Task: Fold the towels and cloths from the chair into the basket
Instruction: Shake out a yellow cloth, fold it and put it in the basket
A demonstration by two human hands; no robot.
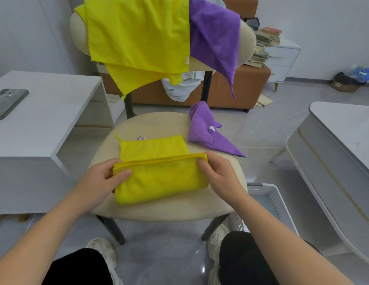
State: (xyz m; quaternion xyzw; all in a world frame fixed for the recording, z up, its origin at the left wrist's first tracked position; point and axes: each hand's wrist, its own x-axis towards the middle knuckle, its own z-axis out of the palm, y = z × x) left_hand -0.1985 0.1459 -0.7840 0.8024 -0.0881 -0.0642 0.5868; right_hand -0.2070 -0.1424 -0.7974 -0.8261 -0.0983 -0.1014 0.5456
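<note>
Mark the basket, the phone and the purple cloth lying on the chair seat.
basket [275, 199]: head view, perforated right wall.
phone [8, 103]: head view, middle of its back.
purple cloth [201, 132]: head view, middle of the crumpled part.

The basket is partly hidden by the right forearm, and the draped yellow towel is cut off above.

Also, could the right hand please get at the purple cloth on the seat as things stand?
Probably yes: the purple cloth lies uncovered just beyond the right hand, though that hand pinches the yellow towel.
</note>
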